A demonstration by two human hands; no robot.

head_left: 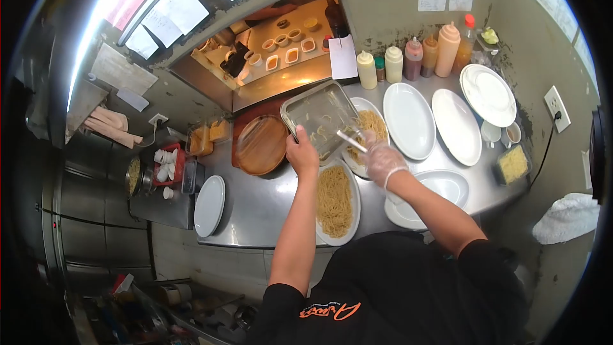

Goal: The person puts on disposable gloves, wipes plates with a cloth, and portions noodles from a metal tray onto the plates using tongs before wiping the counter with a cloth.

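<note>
My left hand (302, 153) grips the near left edge of a rectangular metal pan (322, 115), which is tilted and has a few noodle strands inside. In a clear plastic glove, my right hand (383, 161) is closed on a white-handled utensil (351, 141) whose far end reaches the pan. Under and beside that hand is an oval plate with noodles (372, 124), partly hidden by the pan and glove. Nearer to me, a second oval plate (355, 211) holds a long heap of noodles (334, 201).
Oval white plates (408, 121) stand to the right, with another plate (210, 206) at left. A round wooden board (260, 145) lies left of the pan. Squeeze bottles (394, 65) line the back wall. Stacked plates (488, 94) and cups (490, 133) are at far right.
</note>
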